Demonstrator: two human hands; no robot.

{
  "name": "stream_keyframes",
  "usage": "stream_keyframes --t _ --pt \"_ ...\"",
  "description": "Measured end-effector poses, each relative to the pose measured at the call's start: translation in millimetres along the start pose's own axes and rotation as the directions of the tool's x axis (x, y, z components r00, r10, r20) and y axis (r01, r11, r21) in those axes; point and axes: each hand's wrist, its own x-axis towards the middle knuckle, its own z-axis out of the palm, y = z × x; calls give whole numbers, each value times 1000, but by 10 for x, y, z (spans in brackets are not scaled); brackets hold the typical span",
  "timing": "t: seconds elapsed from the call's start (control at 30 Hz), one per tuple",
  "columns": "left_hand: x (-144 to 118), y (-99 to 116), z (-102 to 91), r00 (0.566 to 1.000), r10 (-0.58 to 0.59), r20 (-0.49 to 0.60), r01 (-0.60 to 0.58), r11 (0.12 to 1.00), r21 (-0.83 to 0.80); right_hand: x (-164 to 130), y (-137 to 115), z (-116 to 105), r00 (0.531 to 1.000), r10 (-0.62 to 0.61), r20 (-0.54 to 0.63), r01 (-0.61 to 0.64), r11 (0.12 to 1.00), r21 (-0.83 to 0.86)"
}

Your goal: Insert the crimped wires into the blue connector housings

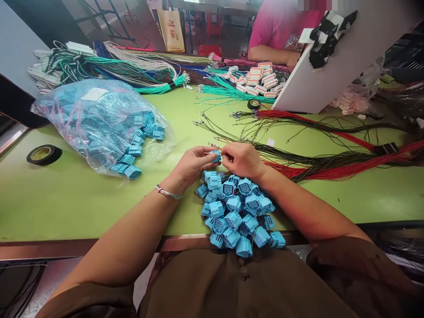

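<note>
My left hand [198, 164] pinches a small light-blue connector housing [216, 156] between thumb and fingers. Close against its right side, my right hand [243, 159] is closed, fingertips at the connector; a thin wire appears to be between them, though the fingers hide most of it. Below both hands lies a heap of blue connectors [233, 203], hanging a little over the table's front edge. Black wires [274, 152] and red wires [288, 171] run off to the right from behind my right hand, with bare metal terminals at their left ends.
A clear bag of blue connectors [99, 123] spills open at left, near a black tape roll [44, 154]. Green and white wire bundles [132, 70], white connectors [261, 79] and another tape roll [254, 104] lie behind. A grey panel [318, 79] stands at right; a person in pink [274, 35] sits opposite.
</note>
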Motion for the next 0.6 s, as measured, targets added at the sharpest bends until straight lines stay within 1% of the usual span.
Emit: stream_keyframes --t 0.07,0.1,0.13,0.2,0.27,0.3,0.33,0.37,0.4,0.43,0.47,0.5,0.53,0.57,0.6 --pt "-4 -10 19 1000 -10 -15 10 1000 16 5 -11 -9 1000 11 21 -11 1000 -5" --pt "-9 -7 26 1000 -6 -17 6 1000 20 14 -10 -33 1000 15 23 -16 1000 22" --pt "-18 2 33 1000 10 -13 -9 1000 25 29 -4 -75 1000 21 19 -22 997 74" --pt "-54 44 52 997 79 16 -79 995 57 84 24 -207 998 57 -8 -53 973 223" --pt "-120 108 87 984 158 81 -168 975 143 171 66 -369 989 142 -46 -116 924 365" --pt "-165 142 113 972 187 144 -215 954 211 221 86 -439 979 193 -60 -153 900 408" --pt "-215 173 145 950 209 233 -273 918 286 272 103 -488 970 235 -60 -187 882 432" --pt "-270 196 183 909 231 348 -355 865 354 318 113 -510 965 260 -31 -221 870 440" --pt "-327 206 226 842 253 476 -464 790 401 355 117 -503 964 264 37 -253 864 436" --pt "-384 203 274 752 275 599 -588 690 422 380 113 -469 959 248 138 -283 863 418" --pt "-438 185 323 654 293 697 -705 570 422 393 102 -412 942 215 258 -305 871 385" --pt "-485 156 371 566 307 765 -797 440 413 393 87 -341 909 174 379 -311 888 338" --pt "-523 120 414 496 318 808 -860 312 404 385 69 -264 868 140 476 -299 913 277" --pt "-547 85 447 443 328 835 -896 195 398 372 50 -189 836 123 535 -270 941 205" --pt "-556 60 464 407 334 850 -912 96 399 357 30 -123 824 119 554 -229 964 132"
